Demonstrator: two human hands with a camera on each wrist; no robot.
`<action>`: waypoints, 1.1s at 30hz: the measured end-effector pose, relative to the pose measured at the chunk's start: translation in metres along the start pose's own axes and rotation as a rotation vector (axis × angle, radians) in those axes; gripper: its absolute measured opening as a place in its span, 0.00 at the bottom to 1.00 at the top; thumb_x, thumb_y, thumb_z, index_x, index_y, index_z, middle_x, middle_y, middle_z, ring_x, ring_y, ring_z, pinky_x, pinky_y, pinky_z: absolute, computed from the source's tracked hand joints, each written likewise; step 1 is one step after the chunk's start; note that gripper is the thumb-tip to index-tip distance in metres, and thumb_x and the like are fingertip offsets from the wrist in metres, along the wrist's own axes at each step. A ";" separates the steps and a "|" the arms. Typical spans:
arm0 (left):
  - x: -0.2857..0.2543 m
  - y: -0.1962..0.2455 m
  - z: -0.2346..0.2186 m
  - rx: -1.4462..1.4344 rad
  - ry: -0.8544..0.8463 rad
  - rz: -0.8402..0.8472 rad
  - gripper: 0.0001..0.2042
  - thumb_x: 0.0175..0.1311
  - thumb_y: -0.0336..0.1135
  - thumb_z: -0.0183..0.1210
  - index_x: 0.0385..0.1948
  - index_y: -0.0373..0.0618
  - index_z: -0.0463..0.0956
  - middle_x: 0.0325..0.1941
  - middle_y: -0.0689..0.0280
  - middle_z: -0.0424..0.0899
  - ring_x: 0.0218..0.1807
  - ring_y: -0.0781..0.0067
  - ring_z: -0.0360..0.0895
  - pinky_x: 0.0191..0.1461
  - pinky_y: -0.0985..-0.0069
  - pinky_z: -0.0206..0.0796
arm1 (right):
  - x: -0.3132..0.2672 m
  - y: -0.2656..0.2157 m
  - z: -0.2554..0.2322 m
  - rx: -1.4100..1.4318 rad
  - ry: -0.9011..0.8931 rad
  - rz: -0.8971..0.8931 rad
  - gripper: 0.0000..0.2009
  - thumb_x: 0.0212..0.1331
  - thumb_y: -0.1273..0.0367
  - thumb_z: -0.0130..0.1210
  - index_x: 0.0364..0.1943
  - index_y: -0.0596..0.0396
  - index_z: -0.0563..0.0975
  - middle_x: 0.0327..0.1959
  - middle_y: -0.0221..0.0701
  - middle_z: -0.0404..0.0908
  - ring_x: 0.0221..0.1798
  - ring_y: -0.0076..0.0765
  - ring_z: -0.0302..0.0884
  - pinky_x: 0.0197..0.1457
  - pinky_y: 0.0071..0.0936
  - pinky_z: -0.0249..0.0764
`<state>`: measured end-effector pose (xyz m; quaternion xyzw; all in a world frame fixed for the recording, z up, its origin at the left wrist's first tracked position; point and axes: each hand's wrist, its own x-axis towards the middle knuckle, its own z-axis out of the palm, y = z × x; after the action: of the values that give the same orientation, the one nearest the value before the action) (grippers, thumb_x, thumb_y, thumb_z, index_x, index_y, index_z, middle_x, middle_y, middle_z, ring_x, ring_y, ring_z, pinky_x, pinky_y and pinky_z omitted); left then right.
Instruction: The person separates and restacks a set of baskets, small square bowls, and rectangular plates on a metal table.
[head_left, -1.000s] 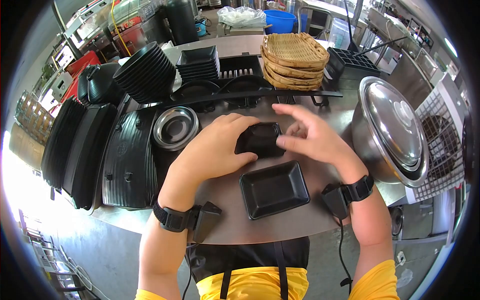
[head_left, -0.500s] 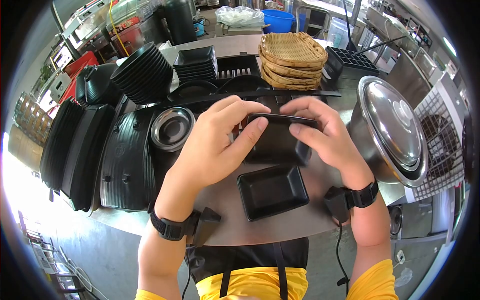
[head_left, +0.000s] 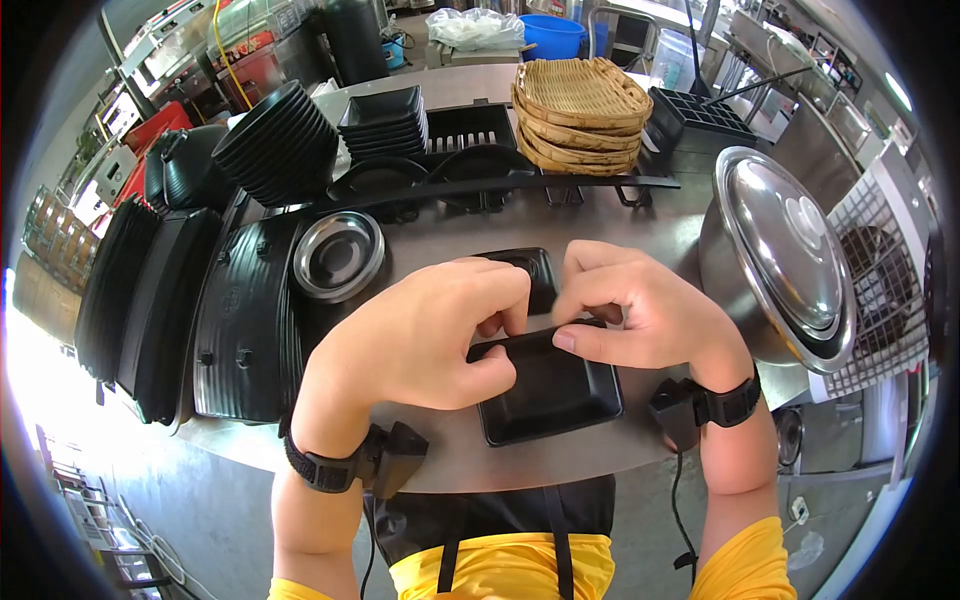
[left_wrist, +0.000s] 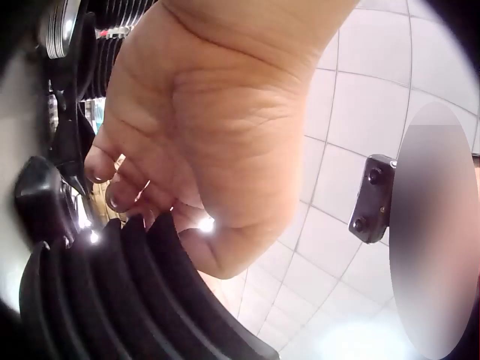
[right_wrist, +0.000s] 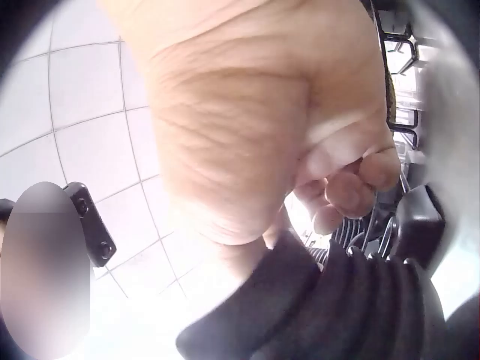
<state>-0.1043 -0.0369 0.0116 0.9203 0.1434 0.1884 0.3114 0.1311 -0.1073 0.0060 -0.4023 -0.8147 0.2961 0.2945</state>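
Observation:
My left hand (head_left: 430, 330) and right hand (head_left: 650, 310) pinch the far rim of a black rectangular tray (head_left: 555, 385), thumbs on the near side and fingers curled beyond it. The wrist views show this tray on top of a nested stack of several black trays (left_wrist: 90, 300), its rim standing slightly apart in the right wrist view. Both thumb tips are partly hidden by the rims in the wrist views. Just behind, between the hands, lies another black tray (head_left: 540, 270), partly covered by the left hand.
Steel dishes (head_left: 340, 255) and ribbed black lids (head_left: 245, 320) sit left. Stacked black bowls (head_left: 275, 145), small square dishes (head_left: 385, 120) and woven baskets (head_left: 580, 110) line the back behind a black bar (head_left: 470, 190). A lidded steel pot (head_left: 780, 260) stands right.
Half a second ago the hands held a black tray tilted up above the table; it has come down toward me onto the near stack. Earlier they reached round the tray lying behind.

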 end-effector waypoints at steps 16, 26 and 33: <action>-0.008 -0.034 0.005 0.269 -0.084 -0.281 0.34 0.55 0.36 0.68 0.66 0.43 0.67 0.69 0.52 0.69 0.71 0.48 0.64 0.75 0.61 0.54 | 0.006 0.039 0.012 0.424 0.129 0.441 0.20 0.72 0.61 0.53 0.63 0.54 0.72 0.34 0.24 0.78 0.35 0.17 0.72 0.37 0.19 0.68; -0.002 -0.035 0.011 0.212 0.042 -0.178 0.27 0.67 0.37 0.60 0.66 0.41 0.66 0.61 0.47 0.77 0.65 0.46 0.70 0.70 0.61 0.61 | 0.006 0.043 0.014 0.225 0.048 0.435 0.27 0.64 0.66 0.64 0.66 0.55 0.69 0.34 0.28 0.79 0.34 0.21 0.74 0.38 0.23 0.72; 0.007 -0.012 0.000 -0.052 0.288 -0.276 0.13 0.76 0.33 0.48 0.52 0.37 0.78 0.23 0.66 0.74 0.27 0.81 0.69 0.33 0.78 0.63 | 0.012 0.039 0.015 0.477 0.385 0.257 0.20 0.69 0.68 0.58 0.63 0.54 0.71 0.33 0.21 0.77 0.29 0.12 0.67 0.30 0.16 0.63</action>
<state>-0.0998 -0.0246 0.0060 0.8470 0.3063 0.2774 0.3343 0.1331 -0.0820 -0.0287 -0.4701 -0.5942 0.4320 0.4892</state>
